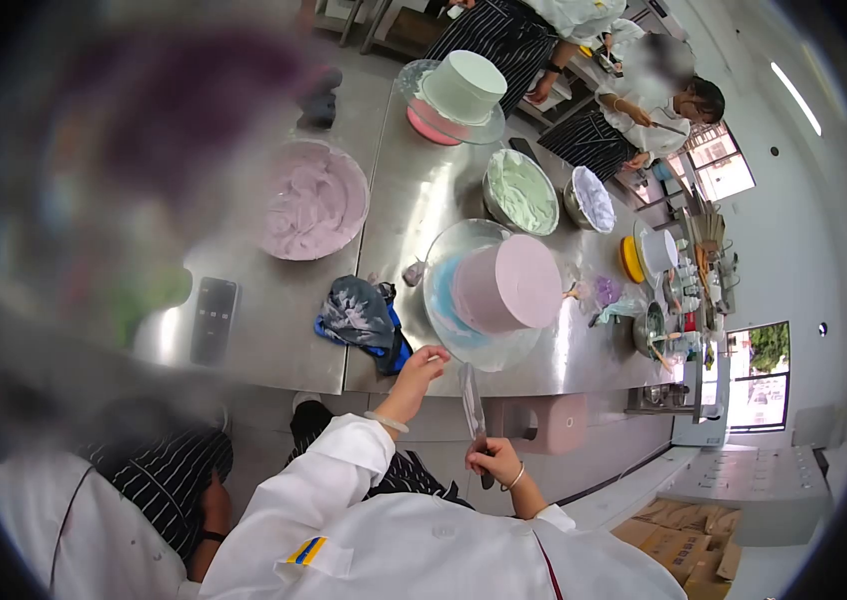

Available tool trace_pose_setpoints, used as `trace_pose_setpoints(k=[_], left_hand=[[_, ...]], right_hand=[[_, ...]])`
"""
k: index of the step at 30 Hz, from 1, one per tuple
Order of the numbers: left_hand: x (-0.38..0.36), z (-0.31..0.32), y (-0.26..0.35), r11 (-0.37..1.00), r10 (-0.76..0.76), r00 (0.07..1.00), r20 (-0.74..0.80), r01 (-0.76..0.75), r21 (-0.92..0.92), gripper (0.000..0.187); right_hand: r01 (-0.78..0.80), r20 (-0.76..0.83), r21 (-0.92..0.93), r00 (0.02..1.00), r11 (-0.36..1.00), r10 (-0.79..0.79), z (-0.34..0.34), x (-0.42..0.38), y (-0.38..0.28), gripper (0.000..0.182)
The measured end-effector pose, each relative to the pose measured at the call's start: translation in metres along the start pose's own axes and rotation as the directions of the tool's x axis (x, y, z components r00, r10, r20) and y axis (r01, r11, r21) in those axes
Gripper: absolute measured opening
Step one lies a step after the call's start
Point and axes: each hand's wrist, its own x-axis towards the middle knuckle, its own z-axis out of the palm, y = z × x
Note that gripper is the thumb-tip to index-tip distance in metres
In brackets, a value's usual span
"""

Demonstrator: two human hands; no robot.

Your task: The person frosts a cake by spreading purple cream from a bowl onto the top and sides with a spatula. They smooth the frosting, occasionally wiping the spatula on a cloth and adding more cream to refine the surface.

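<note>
Closest to the lens is a blurred purple, grey and green patch; I can't make out what it is, and it hides the upper left of the steel worktop [409, 210]. Below lies my white jacket [414, 550], cut off by the bottom edge.

My right hand [496, 462] is closed around the handle of a long metal spatula [474, 400], my fingers covering part of the grip. Its long axis runs away from me, blade tip toward the near rim of a clear round cake stand [499, 352]; I can't tell whether they touch. My left hand [422, 371] is half open, fingers loosely curled, holding nothing I can see, just beside that rim.

On the stand is a smooth, pale pink cylindrical cake [512, 285], upright, though the wide view leans its flat top to the right. Blue shows beside its base, partly hidden by it. A dark, smeared cloth with blue edges [362, 318] lies left of the stand. Beyond are a bowl of green cream [522, 192] and two people, one cut off at the top.
</note>
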Motion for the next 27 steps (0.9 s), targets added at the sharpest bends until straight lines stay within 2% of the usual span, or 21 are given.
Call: trace_pose_setpoints(k=[2, 5, 9, 11, 12, 13, 15, 16, 17, 18, 19, 20, 21, 22, 23, 24, 25, 27], left_hand=[[-0.007, -0.009, -0.005, 0.992, -0.097, 0.994, -0.056, 0.101, 0.080, 0.012], [-0.022, -0.037, -0.019, 0.974, -0.202, 0.972, -0.122, 0.212, 0.080, 0.013], [-0.039, -0.060, -0.001, 0.975, -0.127, 0.968, -0.218, 0.162, 0.151, 0.011], [-0.044, -0.064, 0.024, 0.909, 0.227, 0.923, -0.309, -0.087, 0.407, 0.009], [-0.043, -0.072, 0.034, 0.835, 0.358, 0.885, -0.297, -0.162, 0.525, 0.012], [-0.042, -0.070, 0.049, 0.817, 0.375, 0.885, -0.275, -0.176, 0.549, 0.012], [-0.042, -0.060, 0.082, 0.463, 0.687, 0.689, -0.231, -0.171, 0.870, 0.015], [-0.038, -0.063, 0.093, 0.385, 0.658, 0.730, -0.184, -0.116, 0.916, 0.020], [-0.030, -0.064, 0.098, 0.352, 0.676, 0.721, -0.152, -0.134, 0.926, 0.020], [-0.019, -0.068, 0.099, 0.105, 0.747, 0.664, 0.027, -0.158, 0.982, 0.021], [-0.009, -0.072, 0.099, -0.146, 0.769, 0.604, 0.212, -0.157, 0.977, 0.023], [-0.003, -0.071, 0.099, -0.108, 0.726, 0.660, 0.193, -0.168, 0.980, 0.028], [0.003, -0.070, 0.099, -0.135, 0.734, 0.645, 0.215, -0.171, 0.976, 0.028], [0.007, -0.066, 0.099, -0.230, 0.696, 0.697, 0.175, -0.014, 0.973, 0.030], [0.009, -0.063, 0.098, -0.325, 0.663, 0.740, 0.118, 0.142, 0.935, 0.032], [0.011, -0.065, 0.096, -0.412, 0.675, 0.723, 0.144, 0.207, 0.887, 0.034], [0.011, -0.067, 0.093, -0.431, 0.681, 0.714, 0.160, 0.214, 0.877, 0.034], [0.009, -0.070, 0.093, -0.309, 0.677, 0.736, 0.014, 0.267, 0.913, 0.027]], right_hand=[[-0.025, -0.004, -0.006, 1.000, 1.000, 0.025, 0.006, 0.002, -0.007, 0.011], [-0.079, -0.016, -0.037, 0.997, 0.996, 0.078, 0.015, 0.008, -0.001, 0.013], [-0.167, -0.051, -0.117, 0.985, 0.979, 0.162, 0.029, 0.024, 0.009, 0.019], [-0.143, -0.013, -0.104, 0.990, 0.984, 0.142, 0.035, 0.032, 0.008, 0.020], [-0.135, 0.018, -0.100, 0.990, 0.986, 0.138, 0.037, 0.036, 0.008, 0.022], [-0.105, 0.019, -0.085, 0.994, 0.991, 0.107, 0.039, 0.041, 0.013, 0.022], [-0.051, 0.063, -0.094, 0.996, 0.994, 0.057, 0.040, 0.056, 0.029, 0.021], [-0.013, 0.065, -0.080, 0.998, 0.997, 0.018, 0.041, 0.062, 0.033, 0.021], [-0.004, 0.075, 0.008, 0.997, 1.000, 0.004, 0.043, 0.068, 0.037, 0.022], [-0.001, 0.090, 0.095, 0.996, 0.995, -0.008, 0.044, 0.073, 0.041, 0.022], [0.027, 0.094, 0.108, 0.995, 0.994, -0.037, 0.043, 0.077, 0.044, 0.022], [0.003, 0.112, 0.120, 0.994, 0.993, -0.017, 0.037, 0.081, 0.045, 0.021], [-0.019, 0.134, 0.130, 0.991, 0.991, 0.002, 0.031, 0.087, 0.045, 0.021], [0.006, 0.141, 0.139, 0.990, 0.990, -0.026, 0.025, 0.093, 0.047, 0.021], [-0.011, 0.130, 0.072, 0.992, 0.997, 0.001, 0.020, 0.098, 0.050, 0.021], [-0.028, 0.116, 0.005, 0.993, 1.000, 0.027, 0.017, 0.103, 0.053, 0.021], [-0.005, 0.127, 0.016, 0.992, 1.000, 0.003, 0.017, 0.106, 0.055, 0.021], [0.002, 0.177, -0.013, 0.984, 1.000, 0.000, 0.021, 0.119, 0.055, 0.024]])
